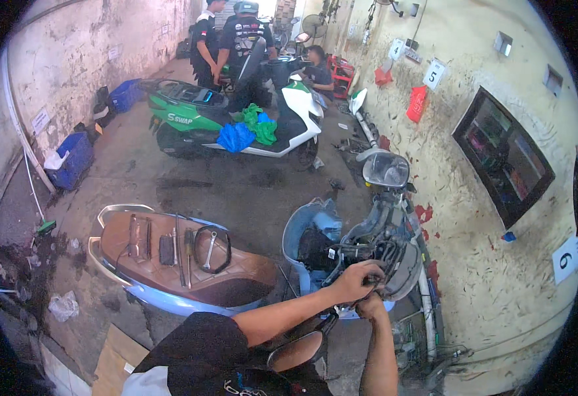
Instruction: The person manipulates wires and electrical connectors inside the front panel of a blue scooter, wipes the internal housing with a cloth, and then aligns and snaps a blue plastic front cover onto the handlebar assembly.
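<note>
My left hand [358, 282] is closed at the stripped front of a light blue scooter [301, 274], its fingers round a small dark part I cannot make out. My right hand [371, 305] sits just below, also closed, its grip mostly hidden among dark cables. Exposed wiring and black housings [374, 247] surround both hands. A round-cornered mirror [295, 350] shows below my arms. The brown seat [121, 251] to the left bears a wrench [210, 251], a screwdriver [188, 247], a black loop [221, 263] and other tools.
A green-and-white scooter [177, 115] with blue and green cloths stands ahead; several people [243, 39] are behind it. Blue bins [71, 162] line the left wall. A pale wall with a dark-framed window [503, 158] is close on my right. Cardboard [117, 350] lies at lower left.
</note>
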